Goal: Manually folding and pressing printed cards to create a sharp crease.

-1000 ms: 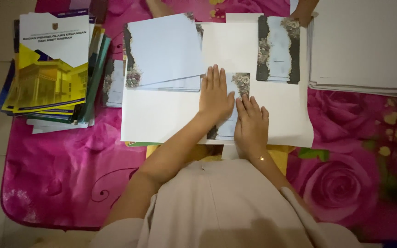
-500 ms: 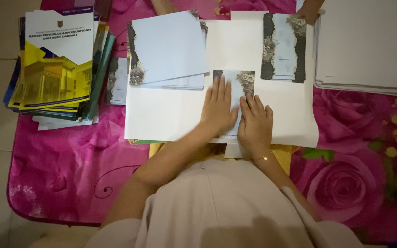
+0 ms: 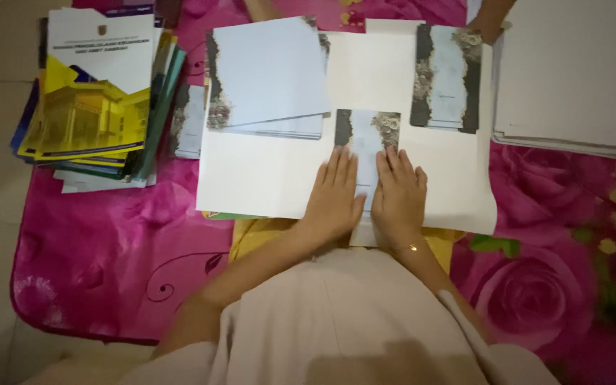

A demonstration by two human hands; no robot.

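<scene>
A: Where is the small card (image 3: 366,146) placed?
B: Flat on the white sheet (image 3: 272,178), beneath both palms.
A: And the grip?
B: Left hand (image 3: 334,196) and right hand (image 3: 398,199) are pressed flat, fingers extended, nothing clasped.

Both hands are lying flat, palms down, side by side & nearly touching at the thumbs. Left hand (image 3: 335,196) is spreading its fingers slightly, fingertips pointing away from the body. Right hand (image 3: 398,197) is doing the same, fingers close together, w/ a thin bracelet showing at the wrist. Both forearms are angling in from the torso, left elbow bending out wider than the right. Neither hand is gripping anything; both are just pressing down open.
</scene>
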